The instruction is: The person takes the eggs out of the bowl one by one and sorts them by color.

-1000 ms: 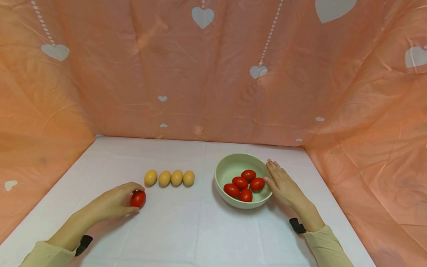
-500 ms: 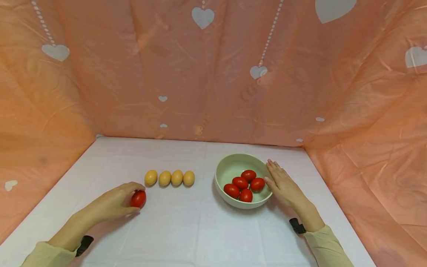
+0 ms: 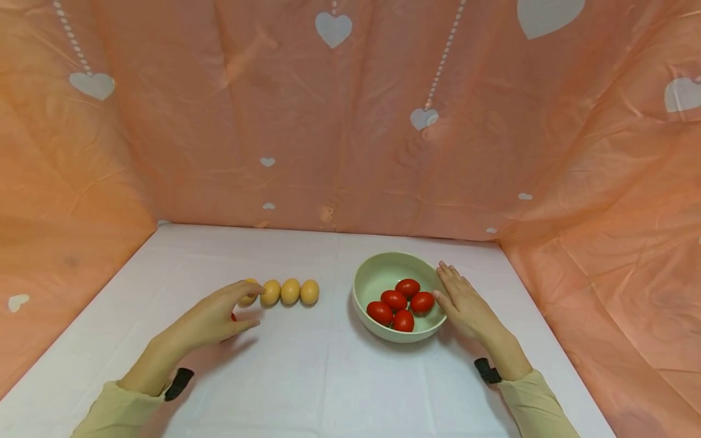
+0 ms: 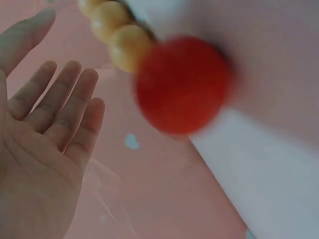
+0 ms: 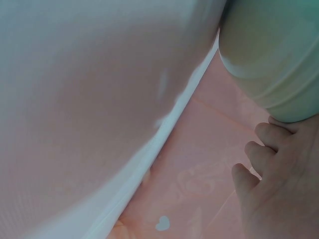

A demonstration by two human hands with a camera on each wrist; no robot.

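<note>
My left hand [image 3: 215,315] hovers with fingers and thumb apart, holding nothing. A red egg-shaped piece [image 3: 233,317] sits behind it, mostly hidden in the head view; the left wrist view shows this red piece [image 4: 182,84] whole, away from the open palm [image 4: 42,164]. The fingertips overlap the leftmost of several yellow egg-shaped pieces [image 3: 290,292] lined up in a row. My right hand [image 3: 465,304] rests with straight fingers against the right side of a pale green bowl [image 3: 378,274]. Several red egg-shaped pieces [image 3: 394,300] lie inside that bowl.
A white cloth [image 3: 328,383] covers the table. Orange-pink sheeting [image 3: 356,170] printed with hearts hangs at the back and both sides. The yellow row lies left of the bowl, with white cloth between them.
The left hand has let go of the red egg-shaped piece, opened its fingers and moved right and slightly away toward the yellow row. The right hand and the bowl stay put.
</note>
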